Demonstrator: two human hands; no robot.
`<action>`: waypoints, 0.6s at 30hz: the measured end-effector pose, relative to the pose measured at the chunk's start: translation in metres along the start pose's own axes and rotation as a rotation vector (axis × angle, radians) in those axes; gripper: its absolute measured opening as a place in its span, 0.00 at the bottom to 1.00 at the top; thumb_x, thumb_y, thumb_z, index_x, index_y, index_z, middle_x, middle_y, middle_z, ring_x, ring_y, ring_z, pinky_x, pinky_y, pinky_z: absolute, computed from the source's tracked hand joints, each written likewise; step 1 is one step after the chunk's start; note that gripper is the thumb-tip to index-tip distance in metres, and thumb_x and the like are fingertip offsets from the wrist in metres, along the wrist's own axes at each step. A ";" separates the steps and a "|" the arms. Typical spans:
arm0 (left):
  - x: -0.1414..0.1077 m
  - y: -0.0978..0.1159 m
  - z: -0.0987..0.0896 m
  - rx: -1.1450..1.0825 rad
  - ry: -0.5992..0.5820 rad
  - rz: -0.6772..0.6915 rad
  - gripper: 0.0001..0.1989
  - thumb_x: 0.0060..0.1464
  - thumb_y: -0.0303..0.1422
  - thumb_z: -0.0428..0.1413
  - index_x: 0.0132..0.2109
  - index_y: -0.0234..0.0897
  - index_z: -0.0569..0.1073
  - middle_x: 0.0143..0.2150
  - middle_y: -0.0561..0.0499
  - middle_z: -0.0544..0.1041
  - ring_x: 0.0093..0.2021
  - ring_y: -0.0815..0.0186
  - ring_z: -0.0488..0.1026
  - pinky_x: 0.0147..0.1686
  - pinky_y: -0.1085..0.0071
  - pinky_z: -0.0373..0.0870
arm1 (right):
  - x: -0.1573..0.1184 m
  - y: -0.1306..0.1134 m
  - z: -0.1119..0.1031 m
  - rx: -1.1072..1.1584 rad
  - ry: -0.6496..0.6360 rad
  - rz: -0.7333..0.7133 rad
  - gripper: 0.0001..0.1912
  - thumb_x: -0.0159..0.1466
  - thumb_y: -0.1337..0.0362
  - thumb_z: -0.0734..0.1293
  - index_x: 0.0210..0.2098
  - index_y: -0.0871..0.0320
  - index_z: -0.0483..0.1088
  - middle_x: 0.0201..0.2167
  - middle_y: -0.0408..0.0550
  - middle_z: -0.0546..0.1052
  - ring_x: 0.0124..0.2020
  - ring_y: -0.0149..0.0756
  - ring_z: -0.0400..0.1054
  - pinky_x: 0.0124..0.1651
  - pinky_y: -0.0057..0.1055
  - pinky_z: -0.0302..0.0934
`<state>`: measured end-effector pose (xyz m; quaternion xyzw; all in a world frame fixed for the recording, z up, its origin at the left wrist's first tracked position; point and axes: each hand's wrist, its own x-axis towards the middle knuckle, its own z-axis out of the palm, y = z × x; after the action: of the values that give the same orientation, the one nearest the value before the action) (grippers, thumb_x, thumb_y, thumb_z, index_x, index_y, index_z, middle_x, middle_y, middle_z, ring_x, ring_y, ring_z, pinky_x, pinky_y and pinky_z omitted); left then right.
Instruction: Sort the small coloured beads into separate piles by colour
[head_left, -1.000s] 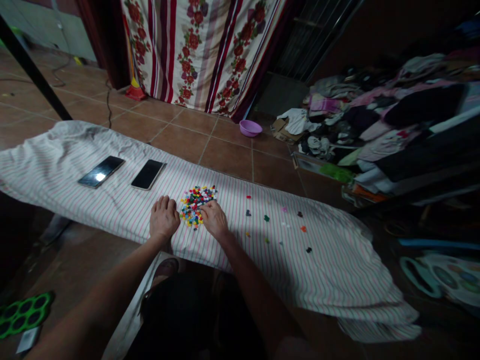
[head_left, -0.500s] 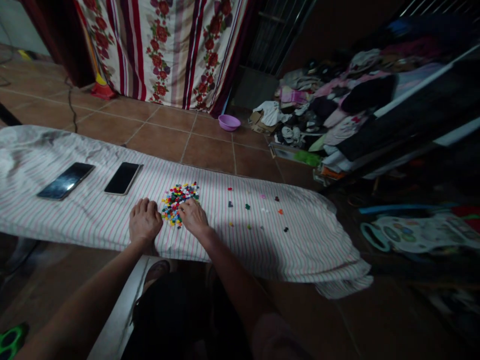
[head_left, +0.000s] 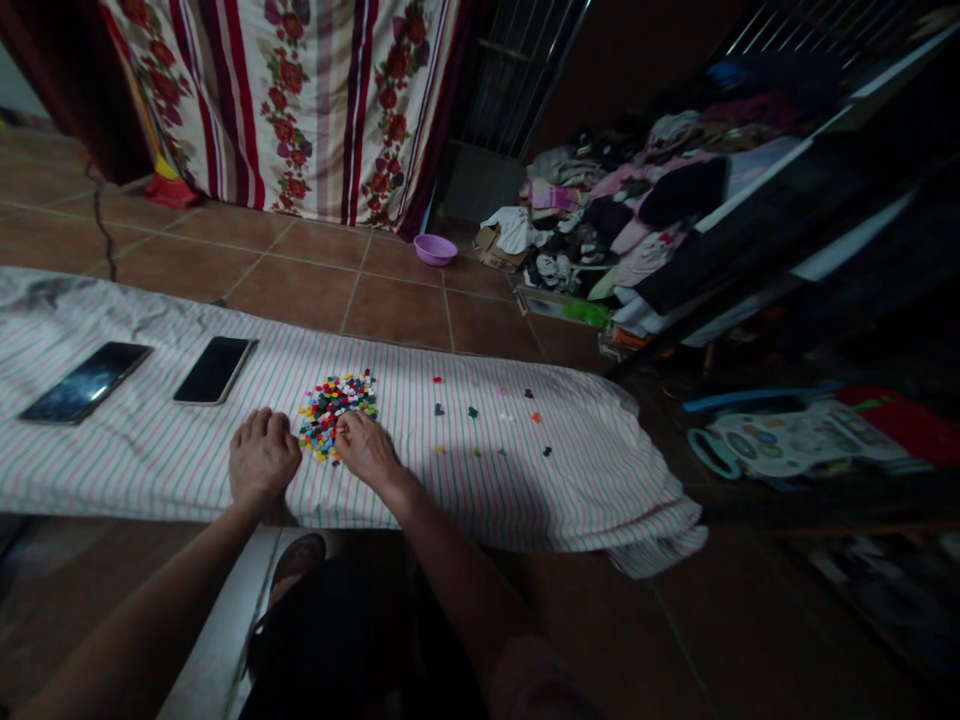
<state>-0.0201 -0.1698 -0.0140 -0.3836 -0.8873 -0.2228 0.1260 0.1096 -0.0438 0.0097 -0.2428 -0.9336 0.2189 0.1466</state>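
A heap of tiny multicoloured pieces (head_left: pixel 328 405) lies on the striped cloth (head_left: pixel 405 480). My right hand (head_left: pixel 365 445) is at the heap's lower right side, its fingers drawn together among the pieces; whatever they may hold is too small to make out. Just left of the heap, my left hand (head_left: pixel 264 455) rests on the cloth with its fingers curled together, and their tips are hidden. To the right, small groups of pieces sorted by colour sit apart in rows, among them a red one (head_left: pixel 437 380), a dark green one (head_left: pixel 472 411) and an orange one (head_left: pixel 535 417).
Two phones, one dark (head_left: pixel 86 382) and one with a pale edge (head_left: pixel 214 370), lie on the cloth at the left. Beyond it, a purple basin (head_left: pixel 435 250) stands on the tiled floor. Clothes (head_left: pixel 637 205) are piled at the back right.
The view has shifted, so the cloth and most things on it appear farther left. My right hand stays at the heap, its fingers slightly changed. My left hand remains beside it.
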 end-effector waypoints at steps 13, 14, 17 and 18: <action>0.000 0.004 -0.005 0.061 -0.040 -0.001 0.17 0.60 0.33 0.45 0.49 0.33 0.73 0.59 0.34 0.71 0.62 0.47 0.66 0.59 0.50 0.63 | -0.007 0.021 -0.017 0.040 0.091 0.059 0.09 0.70 0.64 0.61 0.44 0.53 0.73 0.40 0.45 0.77 0.43 0.32 0.71 0.46 0.26 0.63; 0.000 0.004 -0.005 0.066 -0.041 -0.004 0.17 0.60 0.33 0.44 0.49 0.33 0.73 0.59 0.34 0.71 0.62 0.47 0.66 0.60 0.51 0.63 | -0.006 0.030 -0.020 0.042 0.108 0.091 0.09 0.70 0.64 0.61 0.44 0.53 0.74 0.40 0.45 0.77 0.42 0.32 0.71 0.46 0.25 0.63; 0.000 0.004 -0.005 0.083 -0.042 0.001 0.17 0.60 0.33 0.44 0.49 0.34 0.73 0.58 0.36 0.72 0.61 0.48 0.67 0.59 0.52 0.63 | -0.003 0.066 -0.033 0.044 0.176 0.203 0.09 0.69 0.65 0.62 0.43 0.54 0.75 0.40 0.46 0.77 0.40 0.31 0.72 0.46 0.26 0.63; 0.000 0.004 -0.005 0.089 -0.043 0.003 0.17 0.61 0.33 0.44 0.49 0.34 0.73 0.58 0.36 0.72 0.61 0.48 0.67 0.59 0.52 0.63 | -0.002 0.080 -0.039 0.045 0.206 0.236 0.09 0.68 0.65 0.63 0.42 0.54 0.75 0.40 0.46 0.77 0.39 0.31 0.72 0.45 0.26 0.63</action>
<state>-0.0171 -0.1697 -0.0078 -0.3837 -0.8983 -0.1746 0.1241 0.1570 0.0314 0.0046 -0.3687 -0.8735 0.2295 0.2201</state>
